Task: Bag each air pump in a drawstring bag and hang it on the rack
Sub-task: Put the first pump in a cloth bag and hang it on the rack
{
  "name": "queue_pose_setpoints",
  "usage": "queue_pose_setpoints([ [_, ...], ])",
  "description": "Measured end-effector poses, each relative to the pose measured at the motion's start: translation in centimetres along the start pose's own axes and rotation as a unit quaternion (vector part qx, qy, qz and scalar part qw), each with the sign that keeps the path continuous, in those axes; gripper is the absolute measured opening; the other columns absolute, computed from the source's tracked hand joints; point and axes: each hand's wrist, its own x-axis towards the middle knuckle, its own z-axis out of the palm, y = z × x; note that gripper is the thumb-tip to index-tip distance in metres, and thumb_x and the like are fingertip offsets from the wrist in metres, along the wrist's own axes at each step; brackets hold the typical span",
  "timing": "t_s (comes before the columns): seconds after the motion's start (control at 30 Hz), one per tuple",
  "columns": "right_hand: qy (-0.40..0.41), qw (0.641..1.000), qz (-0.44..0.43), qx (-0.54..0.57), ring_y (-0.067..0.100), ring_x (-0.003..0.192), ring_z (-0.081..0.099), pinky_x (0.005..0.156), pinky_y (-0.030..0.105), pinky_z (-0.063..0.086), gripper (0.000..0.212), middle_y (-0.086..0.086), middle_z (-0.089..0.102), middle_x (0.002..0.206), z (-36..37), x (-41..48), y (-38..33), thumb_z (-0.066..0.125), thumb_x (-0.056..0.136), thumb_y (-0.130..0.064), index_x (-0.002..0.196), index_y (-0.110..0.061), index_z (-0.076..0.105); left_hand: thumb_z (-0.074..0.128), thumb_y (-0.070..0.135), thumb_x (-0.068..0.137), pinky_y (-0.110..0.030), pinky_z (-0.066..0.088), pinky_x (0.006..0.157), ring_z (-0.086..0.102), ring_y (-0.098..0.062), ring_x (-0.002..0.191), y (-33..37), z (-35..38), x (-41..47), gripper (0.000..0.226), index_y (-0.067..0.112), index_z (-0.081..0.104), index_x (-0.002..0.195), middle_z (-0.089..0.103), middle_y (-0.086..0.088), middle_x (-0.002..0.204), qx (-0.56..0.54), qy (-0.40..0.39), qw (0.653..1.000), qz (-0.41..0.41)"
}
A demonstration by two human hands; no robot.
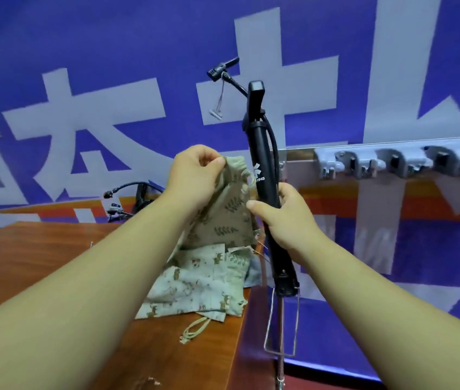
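My right hand (279,218) grips the barrel of a black air pump (264,164), held upright with its handle on top and its wire foot stand (282,325) hanging below. The pump's hose head (223,68) sticks out to the upper left. My left hand (195,175) pinches the top edge of a beige leaf-print drawstring bag (226,215), lifted beside the pump. The grey rack (397,161) with several clips is mounted on the wall to the right.
A pile of more cloth drawstring bags (197,282) lies near the right edge of the brown wooden table (40,257). More black pumps (136,198) lie at the table's far side. A blue banner wall stands behind.
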Motion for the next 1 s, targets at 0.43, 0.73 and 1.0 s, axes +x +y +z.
queue_pose_setpoints([
  [0.43, 0.117, 0.989, -0.071, -0.047, 0.007, 0.086, 0.068, 0.072, 0.025, 0.049, 0.022, -0.011, 0.071, 0.092, -11.4, -3.6, -10.8, 0.076, 0.085, -0.03, 0.101, -0.029, 0.06, 0.058, 0.011, 0.101, -0.04, 0.06, 0.081, 0.068, -0.022, 0.079, 14.8, 1.3, -2.9, 0.019, 0.014, 0.066, 0.085, 0.07, -0.008, 0.083, -0.326, -0.05, 0.943, -0.035],
  [0.73, 0.149, 0.979, -0.063, -0.126, 0.002, 0.079, 0.068, 0.066, 0.014, 0.046, 0.029, -0.011, 0.071, 0.089, -21.8, -12.2, -9.3, 0.078, 0.083, -0.024, 0.105, -0.027, 0.061, 0.046, 0.009, 0.106, -0.03, 0.053, 0.067, 0.063, -0.007, 0.051, 16.9, 8.4, -13.7, 0.02, 0.013, 0.055, 0.088, 0.067, 0.001, 0.062, -0.459, -0.207, 0.853, -0.136],
  [1.0, 0.116, 0.98, 0.044, -0.157, 0.005, 0.068, 0.062, 0.064, 0.022, 0.047, 0.025, -0.007, 0.065, 0.082, -26.7, -20.6, -3.7, 0.079, 0.084, -0.031, 0.101, -0.025, 0.062, 0.038, 0.006, 0.107, -0.029, 0.052, 0.059, 0.056, -0.012, 0.054, 12.1, 14.0, -21.0, 0.021, 0.01, 0.051, 0.09, 0.055, -0.003, 0.057, -0.469, -0.275, 0.8, -0.254],
])
